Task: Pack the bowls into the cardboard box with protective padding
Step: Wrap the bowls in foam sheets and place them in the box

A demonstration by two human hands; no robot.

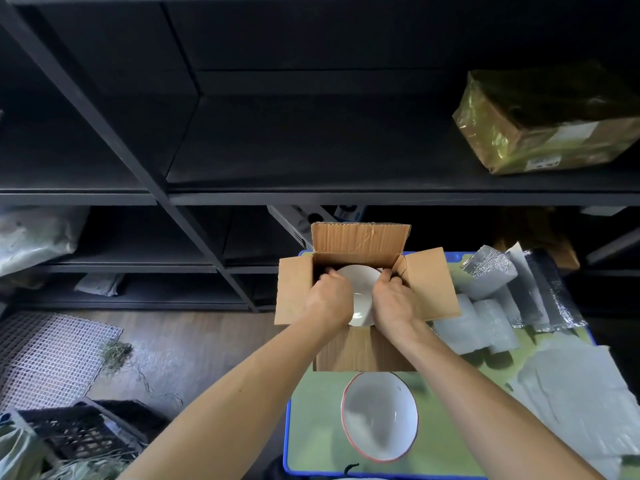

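An open cardboard box (431, 289) stands on a blue-edged green table, flaps spread outward. Inside it lies a white bowl (360, 282), seen between my hands. My left hand (329, 299) grips the bowl's left rim, fingers curled down into the box. My right hand (393, 299) grips its right rim the same way. A second white bowl with a red rim (379, 419) sits upright on the table in front of the box, between my forearms. Foil-backed padding sheets (498, 271) and white foam wraps (485, 323) lie to the right of the box.
The table (311, 427) has a blue rim. More white padding (581, 393) covers its right side. Dark shelving rises behind, with a wrapped parcel (540, 126) at upper right. On the floor at left lie a white mesh mat (48, 355) and a black crate (79, 434).
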